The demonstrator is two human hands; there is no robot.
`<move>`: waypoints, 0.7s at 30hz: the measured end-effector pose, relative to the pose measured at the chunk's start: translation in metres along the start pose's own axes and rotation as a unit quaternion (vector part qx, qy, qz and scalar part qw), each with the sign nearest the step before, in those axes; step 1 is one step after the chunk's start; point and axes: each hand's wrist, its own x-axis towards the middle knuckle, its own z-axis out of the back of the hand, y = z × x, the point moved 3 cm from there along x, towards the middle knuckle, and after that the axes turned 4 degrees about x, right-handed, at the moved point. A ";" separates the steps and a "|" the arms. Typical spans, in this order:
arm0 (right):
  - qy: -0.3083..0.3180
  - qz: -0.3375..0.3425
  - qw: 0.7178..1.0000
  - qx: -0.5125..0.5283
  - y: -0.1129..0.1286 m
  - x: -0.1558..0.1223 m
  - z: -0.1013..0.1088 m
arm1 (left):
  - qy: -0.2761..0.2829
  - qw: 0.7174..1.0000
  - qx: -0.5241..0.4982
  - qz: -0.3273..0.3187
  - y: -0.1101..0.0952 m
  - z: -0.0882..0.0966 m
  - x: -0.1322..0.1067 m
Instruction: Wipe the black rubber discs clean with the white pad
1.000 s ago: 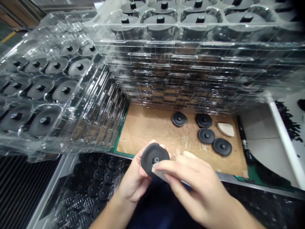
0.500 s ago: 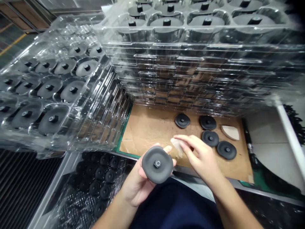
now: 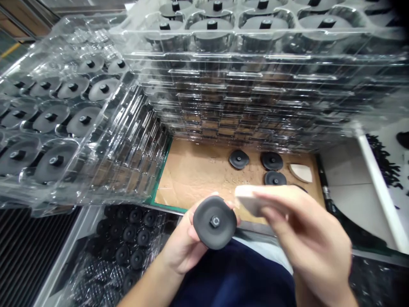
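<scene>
The left hand (image 3: 180, 245) is cradling a black disc (image 3: 214, 222) at six o'clock, fingers curled narrowly behind it, while the right hand (image 3: 308, 232) is pinching a pale block (image 3: 247, 199) (material unconfirmed) just beside the disc's nut-centred face.

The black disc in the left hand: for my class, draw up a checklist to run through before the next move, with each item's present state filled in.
1. Black disc gripped in left hand: ok.
2. Hex boss at disc centre in view: ok.
3. Pale block held in right hand: ok.
4. Disc surface free of defects: cannot tell.
5. Cardboard sheet free of flecks: not ok, pale flecks lie on it.
6. Stacked clear trays apart from both hands: ok.
</scene>
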 end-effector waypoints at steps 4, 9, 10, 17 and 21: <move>0.122 0.131 0.984 0.021 0.033 0.011 -0.005 | -0.056 0.997 0.055 -0.009 0.003 0.009 0.000; 0.119 0.054 0.991 -0.005 0.030 0.005 -0.003 | -0.055 0.997 0.055 -0.016 -0.002 0.009 0.000; 0.091 0.064 0.994 0.008 0.031 0.004 -0.003 | -0.046 0.997 0.051 -0.021 -0.003 0.007 0.000; 0.129 -0.085 0.984 0.084 -0.010 -0.014 -0.010 | -0.092 0.995 0.018 -0.043 -0.005 0.014 0.003; 0.081 -0.201 0.976 0.034 -0.069 -0.047 -0.028 | -0.103 0.993 -0.011 -0.058 -0.006 0.018 0.003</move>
